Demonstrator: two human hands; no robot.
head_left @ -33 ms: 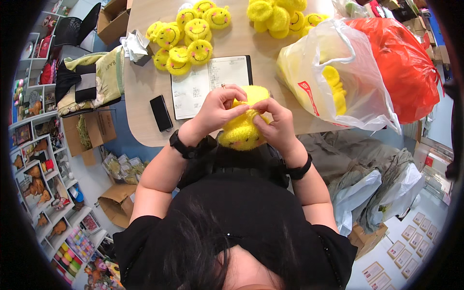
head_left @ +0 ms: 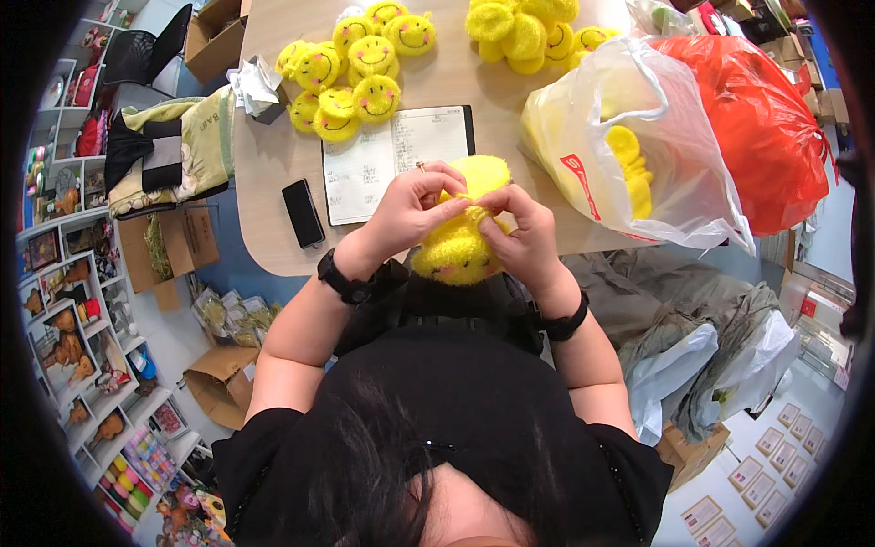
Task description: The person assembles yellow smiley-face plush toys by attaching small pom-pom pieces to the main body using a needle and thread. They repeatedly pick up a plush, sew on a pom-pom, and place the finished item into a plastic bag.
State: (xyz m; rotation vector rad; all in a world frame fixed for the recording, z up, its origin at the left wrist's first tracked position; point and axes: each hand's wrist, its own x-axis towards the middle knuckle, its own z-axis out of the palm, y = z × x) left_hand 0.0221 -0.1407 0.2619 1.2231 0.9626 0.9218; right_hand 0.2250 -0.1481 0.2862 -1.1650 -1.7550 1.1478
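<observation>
Both my hands grip a fuzzy yellow plush toy [head_left: 458, 255] at the table's near edge. One rounded part with a bit of stitched face hangs below my fingers, and another rounded yellow part shows beyond them. My left hand [head_left: 412, 208], with a ring, pinches the toy's middle from the left. From the right, my right hand [head_left: 523, 230] pinches the same spot with thumb and fingers. Whatever small thing lies between the fingertips is too small to tell. An open notebook [head_left: 365, 164] with handwriting lies just beyond my left hand.
A black phone [head_left: 303, 213] lies left of the notebook. Several yellow smiley plush toys [head_left: 372, 56] sit beyond it, with another yellow pile [head_left: 521, 32] further right. A white plastic bag [head_left: 583, 118] and a red bag [head_left: 747, 128] fill the table's right side. A tissue box [head_left: 258, 91] stands at the left edge.
</observation>
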